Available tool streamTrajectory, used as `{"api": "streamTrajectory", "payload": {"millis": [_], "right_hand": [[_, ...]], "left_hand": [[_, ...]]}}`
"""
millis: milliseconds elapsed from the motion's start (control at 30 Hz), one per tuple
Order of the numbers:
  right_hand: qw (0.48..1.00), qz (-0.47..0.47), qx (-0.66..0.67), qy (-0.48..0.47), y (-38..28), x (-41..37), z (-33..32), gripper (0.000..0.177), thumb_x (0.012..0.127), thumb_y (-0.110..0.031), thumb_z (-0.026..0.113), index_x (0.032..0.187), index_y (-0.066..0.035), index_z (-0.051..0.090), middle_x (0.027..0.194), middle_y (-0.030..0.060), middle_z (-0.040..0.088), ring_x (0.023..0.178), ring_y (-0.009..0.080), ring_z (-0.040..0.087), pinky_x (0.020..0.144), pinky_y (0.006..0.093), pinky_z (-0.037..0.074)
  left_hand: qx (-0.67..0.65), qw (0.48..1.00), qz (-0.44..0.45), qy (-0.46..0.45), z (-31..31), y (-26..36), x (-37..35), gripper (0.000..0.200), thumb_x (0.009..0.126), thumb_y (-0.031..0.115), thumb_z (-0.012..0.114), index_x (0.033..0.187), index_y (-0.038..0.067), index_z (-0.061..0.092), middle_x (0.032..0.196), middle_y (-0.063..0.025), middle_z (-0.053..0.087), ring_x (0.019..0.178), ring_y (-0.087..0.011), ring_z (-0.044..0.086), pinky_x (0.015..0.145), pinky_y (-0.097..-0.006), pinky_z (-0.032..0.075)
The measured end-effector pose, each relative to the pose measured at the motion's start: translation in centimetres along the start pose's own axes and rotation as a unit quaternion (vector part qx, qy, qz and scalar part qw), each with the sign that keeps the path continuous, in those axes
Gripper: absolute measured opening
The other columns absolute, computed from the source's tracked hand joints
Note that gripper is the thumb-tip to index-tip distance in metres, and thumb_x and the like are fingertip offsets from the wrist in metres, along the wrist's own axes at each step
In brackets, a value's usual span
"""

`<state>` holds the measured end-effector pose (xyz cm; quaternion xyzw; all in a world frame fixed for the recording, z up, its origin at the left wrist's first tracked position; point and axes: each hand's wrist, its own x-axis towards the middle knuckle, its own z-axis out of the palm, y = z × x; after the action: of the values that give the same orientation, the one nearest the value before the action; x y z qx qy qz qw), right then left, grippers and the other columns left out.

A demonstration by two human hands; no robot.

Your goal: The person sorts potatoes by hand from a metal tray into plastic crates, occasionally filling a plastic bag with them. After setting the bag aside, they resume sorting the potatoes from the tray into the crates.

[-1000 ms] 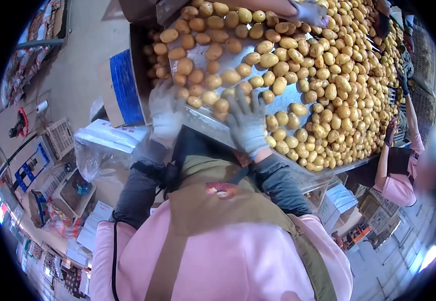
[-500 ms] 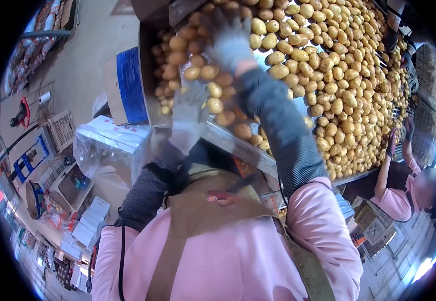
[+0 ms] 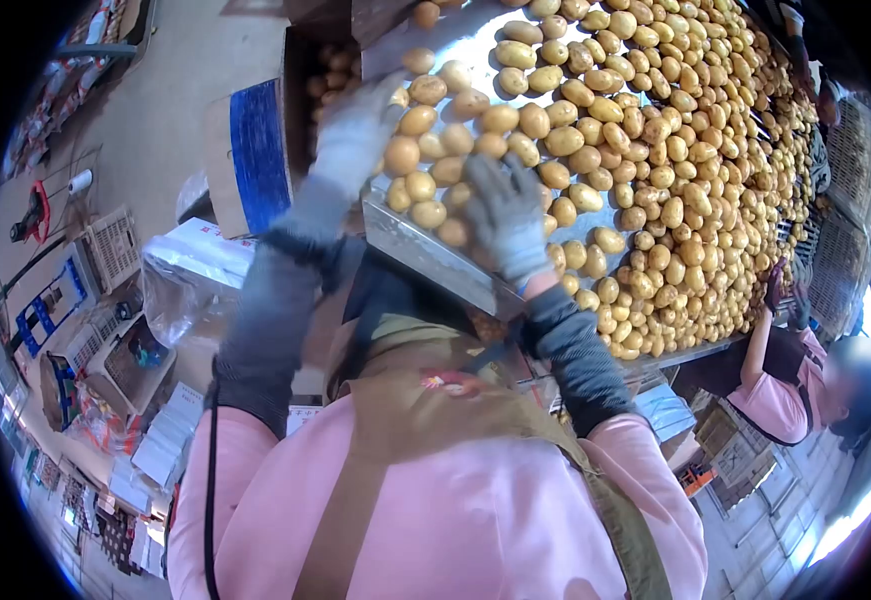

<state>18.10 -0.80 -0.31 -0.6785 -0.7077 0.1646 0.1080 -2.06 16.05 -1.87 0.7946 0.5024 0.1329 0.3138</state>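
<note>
Many yellow potatoes (image 3: 670, 180) cover a metal sorting table (image 3: 425, 250). My right hand (image 3: 508, 215), in a grey work glove, lies palm down with fingers spread on potatoes near the table's front edge. My left hand (image 3: 355, 130), gloved too, is smeared by motion at the table's left end, beside loose potatoes (image 3: 417, 120) and over the edge of a cardboard box. More potatoes (image 3: 333, 75) lie inside that box, in shadow. Bare metal shows between the potatoes around my hands.
A blue-striped carton flap (image 3: 260, 150) stands left of the box. Below it sits a white carton in clear plastic (image 3: 195, 265). A co-worker in pink (image 3: 780, 390) reaches to the table's right end, near stacked crates (image 3: 845, 240). Another person's arm (image 3: 795, 45) shows at top right.
My right hand has drawn back from the far left toward the table's front edge. My left hand has moved up and left. Fewer potatoes show in the box and at the table's left end.
</note>
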Motion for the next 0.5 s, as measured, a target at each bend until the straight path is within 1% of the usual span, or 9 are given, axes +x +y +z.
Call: {"api": "streamTrajectory", "payload": {"millis": [33, 100, 167, 233, 267, 367, 400, 433, 500], "right_hand": [[0.999, 0.022, 0.042, 0.017, 2.1, 1.7, 0.0, 0.047, 0.094, -0.031, 0.06, 0.139, -0.016, 0.056, 0.149, 0.0127, 0.049, 0.134, 0.0403, 0.046, 0.113, 0.0529, 0.033], [0.986, 0.119, -0.055, 0.102, 5.0, 5.3, -2.2, 0.045, 0.096, -0.032, 0.058, 0.138, -0.015, 0.058, 0.146, 0.0111, 0.052, 0.132, 0.038, 0.049, 0.112, 0.0487, 0.035], [0.968, 0.091, -0.088, 0.216, 9.5, 8.8, -1.7, 0.046, 0.095, -0.033, 0.06, 0.138, -0.019, 0.057, 0.144, 0.0113, 0.053, 0.137, 0.0443, 0.041, 0.114, 0.0547, 0.032], [0.952, 0.098, -0.244, 0.159, 8.1, 9.5, -0.2, 0.047, 0.097, -0.039, 0.056, 0.14, -0.023, 0.056, 0.15, 0.0087, 0.05, 0.139, 0.0473, 0.038, 0.115, 0.0608, 0.029], [0.978, 0.058, -0.14, 0.143, 7.1, 8.8, 0.1, 0.048, 0.097, -0.042, 0.054, 0.143, -0.027, 0.053, 0.154, 0.0096, 0.046, 0.14, 0.0491, 0.036, 0.115, 0.0661, 0.025], [0.991, 0.036, -0.117, 0.057, 0.6, 2.7, 0.0, 0.053, 0.092, -0.039, 0.062, 0.143, -0.025, 0.053, 0.154, 0.0113, 0.044, 0.139, 0.0454, 0.037, 0.115, 0.0636, 0.024], [0.994, 0.048, -0.097, 0.009, -0.8, -0.1, -0.3, 0.055, 0.091, -0.038, 0.062, 0.143, -0.023, 0.054, 0.155, 0.0115, 0.043, 0.141, 0.045, 0.034, 0.115, 0.0637, 0.023], [0.999, 0.029, -0.045, 0.003, -0.4, -3.1, 0.8, 0.054, 0.091, -0.036, 0.062, 0.142, -0.02, 0.055, 0.156, 0.0117, 0.042, 0.143, 0.0449, 0.032, 0.115, 0.0652, 0.023], [0.994, 0.076, -0.076, -0.019, -1.1, -6.5, -0.9, 0.052, 0.092, -0.032, 0.062, 0.141, -0.016, 0.056, 0.155, 0.0115, 0.044, 0.143, 0.0451, 0.033, 0.116, 0.0643, 0.02]], "left_hand": [[0.051, 0.998, 0.018, -0.026, 0.3, -0.2, 1.7, 0.043, 0.095, 0.024, 0.06, 0.137, 0.016, 0.058, 0.131, -0.0135, 0.062, 0.121, -0.0344, 0.058, 0.103, -0.0455, 0.045], [0.152, 0.984, 0.049, -0.084, 1.0, -0.6, 3.6, 0.043, 0.095, 0.028, 0.06, 0.136, 0.019, 0.058, 0.128, -0.0126, 0.064, 0.119, -0.0332, 0.06, 0.101, -0.0449, 0.047], [0.077, 0.995, 0.022, -0.06, 1.0, -1.1, 3.8, 0.042, 0.095, 0.03, 0.06, 0.135, 0.018, 0.059, 0.125, -0.0137, 0.066, 0.115, -0.033, 0.062, 0.098, -0.0439, 0.049], [0.003, 0.999, -0.02, -0.025, 1.1, -2.2, 3.5, 0.042, 0.095, 0.03, 0.059, 0.135, 0.018, 0.058, 0.124, -0.0137, 0.066, 0.114, -0.0333, 0.063, 0.098, -0.0444, 0.049], [-0.018, 0.999, -0.03, -0.011, 1.2, -2.5, 3.0, 0.043, 0.094, 0.028, 0.059, 0.136, 0.019, 0.058, 0.127, -0.0137, 0.064, 0.115, -0.0344, 0.062, 0.099, -0.0441, 0.049], [0.079, 0.996, 0.026, -0.032, 2.1, -0.4, 1.8, 0.045, 0.094, 0.027, 0.059, 0.138, 0.021, 0.057, 0.129, -0.0146, 0.062, 0.116, -0.0356, 0.061, 0.099, -0.0441, 0.049], [0.05, 0.996, 0.067, 0.001, 3.0, -0.6, 2.1, 0.038, 0.094, 0.032, 0.056, 0.131, 0.023, 0.061, 0.121, -0.0129, 0.063, 0.108, -0.0375, 0.063, 0.089, -0.0476, 0.053], [0.071, 0.995, 0.07, -0.017, 3.1, -0.6, 2.8, 0.04, 0.094, 0.033, 0.058, 0.134, 0.023, 0.059, 0.122, -0.0145, 0.063, 0.11, -0.0376, 0.062, 0.091, -0.0473, 0.052], [0.11, 0.99, 0.074, -0.054, 3.4, -0.3, 4.4, 0.046, 0.095, 0.034, 0.062, 0.14, 0.023, 0.056, 0.125, -0.0176, 0.062, 0.115, -0.0379, 0.061, 0.095, -0.0466, 0.05]]}}
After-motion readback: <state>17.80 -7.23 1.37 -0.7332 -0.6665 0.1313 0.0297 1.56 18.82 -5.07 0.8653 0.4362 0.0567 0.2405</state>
